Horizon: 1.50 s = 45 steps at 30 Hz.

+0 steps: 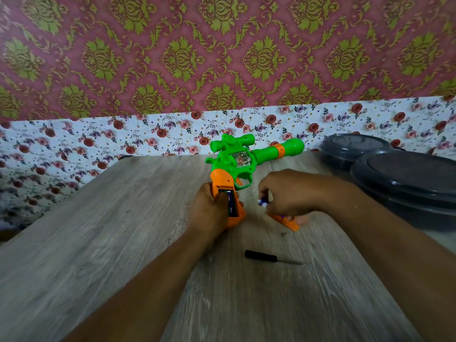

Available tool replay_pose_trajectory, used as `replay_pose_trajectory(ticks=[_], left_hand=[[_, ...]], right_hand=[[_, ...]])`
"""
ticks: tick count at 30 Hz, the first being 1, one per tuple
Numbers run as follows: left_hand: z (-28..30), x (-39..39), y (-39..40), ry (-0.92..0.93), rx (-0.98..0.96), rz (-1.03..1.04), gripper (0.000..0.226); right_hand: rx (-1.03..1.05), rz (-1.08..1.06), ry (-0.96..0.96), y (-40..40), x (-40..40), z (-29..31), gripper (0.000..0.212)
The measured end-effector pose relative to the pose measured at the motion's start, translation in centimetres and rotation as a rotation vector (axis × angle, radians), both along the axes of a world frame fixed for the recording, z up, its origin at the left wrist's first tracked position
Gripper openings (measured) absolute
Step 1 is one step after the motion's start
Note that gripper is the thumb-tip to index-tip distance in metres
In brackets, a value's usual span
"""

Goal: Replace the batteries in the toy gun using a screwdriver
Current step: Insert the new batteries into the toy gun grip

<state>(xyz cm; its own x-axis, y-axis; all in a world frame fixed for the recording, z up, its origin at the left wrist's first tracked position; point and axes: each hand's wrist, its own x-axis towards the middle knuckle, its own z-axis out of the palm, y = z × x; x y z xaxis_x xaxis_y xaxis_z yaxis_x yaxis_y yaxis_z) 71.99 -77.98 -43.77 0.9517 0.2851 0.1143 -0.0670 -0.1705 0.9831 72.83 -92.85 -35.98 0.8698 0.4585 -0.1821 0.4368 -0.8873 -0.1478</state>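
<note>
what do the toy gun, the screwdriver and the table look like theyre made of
Toy gun: moulded plastic, glossy green and orange, with highlights on the barrel and a clear window in its side.
Screwdriver: black handle, probably plastic, and a thin grey shaft that looks like metal.
Table: matte grey wood grain; real wood or printed laminate, cannot tell.
</note>
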Motion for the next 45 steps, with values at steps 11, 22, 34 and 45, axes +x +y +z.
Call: replay_pose_trajectory(ticks=[11, 22, 34, 45], left_hand=[[-0.4, 0.3, 0.4, -0.007, 0.074, -0.004, 0.023], [-0.3, 0.7, 0.5, 0.060, -0.032, -0.016, 0.029], [0.2, 0.7, 0.8, 0.099, -0.315, 0.062, 0.045], [-0.1, 1.1, 0.9, 0.155, -0.333, 0.134, 0.080]], right_hand=[[0.072, 0.083, -0.170, 1.3, 0.4, -1.2, 0.017], [0.059, 0.100, -0.157, 1.5, 0.2, -1.4, 0.019], [0.279, 0.105, -0.237, 1.7, -0.2, -0.7, 0.017], [0.603, 0.114, -0.274, 3.3, -0.4, -2.5, 0.016]])
